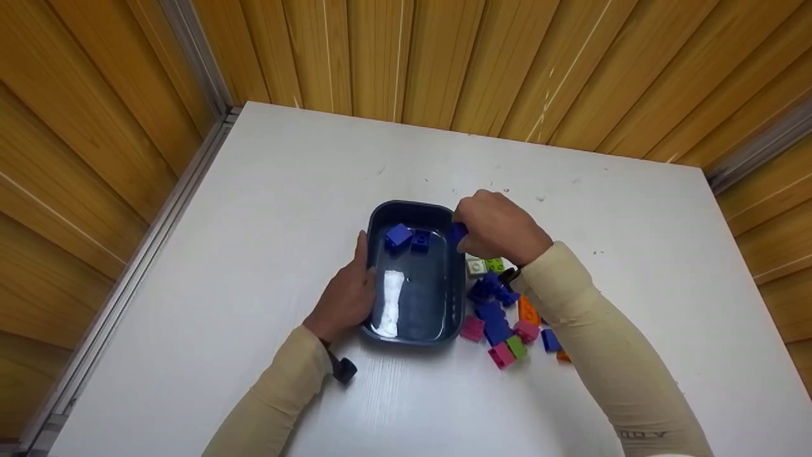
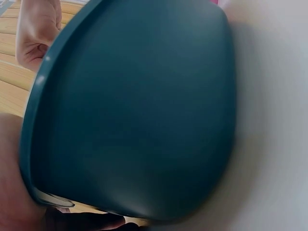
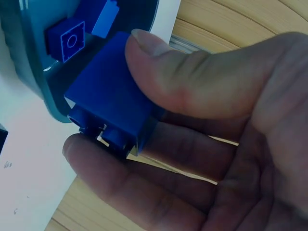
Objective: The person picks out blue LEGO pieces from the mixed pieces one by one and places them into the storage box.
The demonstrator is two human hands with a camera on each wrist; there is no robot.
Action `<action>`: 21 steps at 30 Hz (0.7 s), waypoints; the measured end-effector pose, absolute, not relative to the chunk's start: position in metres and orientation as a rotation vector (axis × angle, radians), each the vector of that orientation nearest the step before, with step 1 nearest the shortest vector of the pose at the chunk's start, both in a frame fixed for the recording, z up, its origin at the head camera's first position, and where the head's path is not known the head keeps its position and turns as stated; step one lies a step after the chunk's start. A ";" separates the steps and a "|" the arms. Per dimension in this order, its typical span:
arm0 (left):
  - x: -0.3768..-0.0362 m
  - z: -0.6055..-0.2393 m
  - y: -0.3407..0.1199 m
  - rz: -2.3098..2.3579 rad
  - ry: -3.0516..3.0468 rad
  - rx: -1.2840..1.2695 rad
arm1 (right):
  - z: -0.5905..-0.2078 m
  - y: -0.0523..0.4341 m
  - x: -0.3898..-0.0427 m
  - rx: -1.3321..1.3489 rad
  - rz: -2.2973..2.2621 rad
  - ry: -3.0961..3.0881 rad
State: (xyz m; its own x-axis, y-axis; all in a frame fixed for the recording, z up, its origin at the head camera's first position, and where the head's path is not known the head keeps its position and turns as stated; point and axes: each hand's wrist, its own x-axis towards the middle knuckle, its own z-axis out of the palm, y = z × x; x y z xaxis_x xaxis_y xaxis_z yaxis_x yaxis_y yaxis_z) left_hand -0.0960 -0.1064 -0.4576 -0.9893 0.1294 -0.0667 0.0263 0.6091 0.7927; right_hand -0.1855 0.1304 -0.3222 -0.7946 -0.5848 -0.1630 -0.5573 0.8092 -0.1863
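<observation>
My right hand (image 1: 501, 225) pinches a blue toy brick (image 3: 113, 91) between thumb and fingers, over the right wall of a dark blue tub (image 1: 415, 339). Studs on that brick face the fingertips in the right wrist view. Along the tub's left wall, my left hand (image 1: 346, 295) grips the side, its fingers at the rim. Two blue bricks lie inside the tub toward its far end: a larger one (image 1: 399, 235) and a smaller one (image 1: 420, 240). The tub's near end fills most of the left wrist view.
Right of the tub, a loose pile holds blue bricks (image 1: 493, 322), pink bricks (image 1: 472, 328), an orange brick (image 1: 528, 311), a green brick (image 1: 517, 348) and a whitish brick (image 1: 476, 267). My right forearm passes over part of it. Wood-patterned walls (image 1: 431, 63) border the white table (image 1: 304, 165).
</observation>
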 end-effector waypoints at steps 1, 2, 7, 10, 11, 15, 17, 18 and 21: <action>-0.096 -0.458 -0.106 1.332 2.711 0.129 | -0.322 0.129 -0.186 -0.890 -0.186 2.783; -0.096 -0.458 -0.106 1.334 2.705 0.121 | -0.322 0.128 -0.186 -0.893 -0.181 2.781; -0.097 -0.457 -0.105 1.319 2.710 0.122 | -0.322 0.123 -0.186 -0.923 -0.171 2.787; -0.097 -0.456 -0.105 1.299 2.726 0.134 | -0.321 0.121 -0.185 -0.932 -0.173 2.787; -0.097 -0.456 -0.105 1.296 2.731 0.140 | -0.321 0.119 -0.185 -0.933 -0.174 2.787; -0.096 -0.457 -0.106 1.297 2.736 0.147 | -0.320 0.115 -0.184 -0.930 -0.170 2.784; -0.095 -0.457 -0.106 1.297 2.740 0.149 | -0.320 0.113 -0.184 -0.935 -0.166 2.785; -0.095 -0.458 -0.106 1.296 2.742 0.147 | -0.320 0.112 -0.184 -0.935 -0.165 2.784; -0.095 -0.457 -0.106 1.291 2.741 0.134 | -0.319 0.110 -0.184 -0.942 -0.160 2.782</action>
